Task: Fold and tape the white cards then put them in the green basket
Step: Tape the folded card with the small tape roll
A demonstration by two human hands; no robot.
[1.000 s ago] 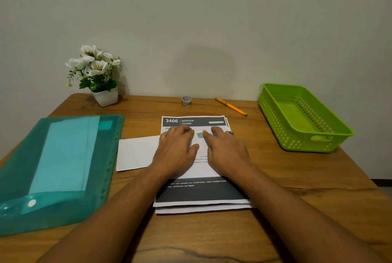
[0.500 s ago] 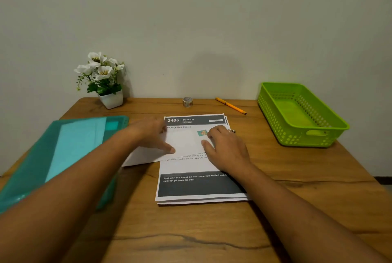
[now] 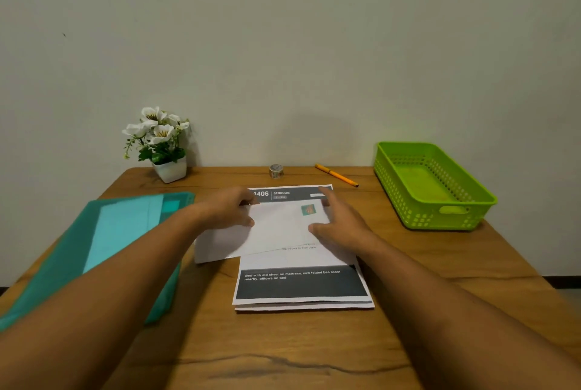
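A folded white card (image 3: 279, 227) with a small green sticker near its top right corner lies on a stack of printed sheets (image 3: 301, 282) in the middle of the wooden table. My left hand (image 3: 228, 209) grips the card's left edge. My right hand (image 3: 341, 226) holds its right edge, fingers spread. A second white card (image 3: 217, 246) lies partly under it to the left. The green basket (image 3: 432, 188) stands empty at the right. A small roll of tape (image 3: 276, 170) sits at the back by the wall.
A teal plastic folder (image 3: 103, 248) with pale sheets inside lies at the left, partly under my left forearm. A white pot of artificial flowers (image 3: 162, 144) stands at the back left. An orange pen (image 3: 336, 175) lies between the tape and the basket.
Both hands lay flat and close together pressing the card; they have since moved apart to its left and right edges. The camera view has tilted up a little.
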